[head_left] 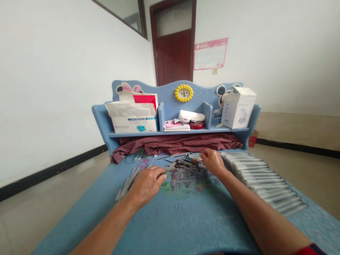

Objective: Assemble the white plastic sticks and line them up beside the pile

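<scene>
My left hand (pixel 148 181) is closed, thumb against fingers, on a thin translucent tube (pixel 171 167) that points away toward the middle of the desk. Beneath and left of that hand lies a small bunch of whitish translucent tubes (pixel 127 184). My right hand (pixel 211 161) is curled with its fingers pinched, at the right end of a loose pile of thin dark sticks (pixel 190 162). What sits in that pinch is too small to make out. Right of my right forearm, a long row of slim whitish tubes with dark ends (pixel 262 177) lies side by side.
The blue desk (pixel 186 219) has a raised shelf at the back. On it stand a mask box (pixel 135 122), some papers (pixel 176 126), a round red tin (pixel 196 125) and a white box (pixel 237 108). A red checked cloth (pixel 175 143) lies bunched under the shelf.
</scene>
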Motion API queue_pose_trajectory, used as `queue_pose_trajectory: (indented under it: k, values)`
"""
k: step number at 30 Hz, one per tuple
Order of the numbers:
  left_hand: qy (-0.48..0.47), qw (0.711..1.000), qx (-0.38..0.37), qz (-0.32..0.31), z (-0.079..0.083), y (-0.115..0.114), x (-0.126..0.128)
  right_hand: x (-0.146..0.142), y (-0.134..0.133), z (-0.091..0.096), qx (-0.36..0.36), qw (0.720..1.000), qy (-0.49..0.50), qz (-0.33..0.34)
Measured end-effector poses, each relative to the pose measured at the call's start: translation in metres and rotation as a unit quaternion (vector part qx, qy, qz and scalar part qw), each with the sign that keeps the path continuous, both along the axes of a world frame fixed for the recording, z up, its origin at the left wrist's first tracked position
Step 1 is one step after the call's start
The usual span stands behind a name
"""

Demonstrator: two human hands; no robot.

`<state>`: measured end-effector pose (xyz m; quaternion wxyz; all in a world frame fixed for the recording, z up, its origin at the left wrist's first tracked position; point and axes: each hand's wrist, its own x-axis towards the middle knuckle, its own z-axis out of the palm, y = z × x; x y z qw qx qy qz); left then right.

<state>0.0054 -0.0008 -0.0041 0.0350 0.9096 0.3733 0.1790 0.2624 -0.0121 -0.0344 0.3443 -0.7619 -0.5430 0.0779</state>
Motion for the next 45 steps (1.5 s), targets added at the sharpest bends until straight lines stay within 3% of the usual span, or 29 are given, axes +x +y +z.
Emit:
queue_pose_trajectory:
  k: [4, 12, 18, 25, 41, 45]
  values:
    - [-0.037, 0.999, -0.027, 0.026, 0.003, 0.000, 0.000, 0.016, 0.004, -0.004, -0.050, 0.995, -0.073, -0.046]
    - [-0.125, 0.984, -0.105, 0.066, -0.003, 0.006, -0.004, 0.021, 0.008, -0.012, -0.114, 0.984, -0.131, -0.040]
    - [-0.220, 0.948, -0.211, 0.088, -0.001, 0.005, -0.002, 0.019, 0.007, -0.012, -0.130, 0.980, -0.150, -0.032]
    - [-0.298, 0.914, -0.256, 0.104, 0.001, 0.000, 0.000, 0.018, 0.005, -0.014, -0.144, 0.976, -0.162, -0.020]
    - [-0.294, 0.911, -0.264, 0.115, -0.003, 0.010, -0.006, 0.017, 0.000, -0.004, -0.094, 0.983, -0.151, -0.038]
    - [-0.234, 0.934, -0.254, 0.090, -0.005, 0.008, -0.005, 0.003, -0.004, -0.003, 0.001, 0.990, -0.137, 0.043]
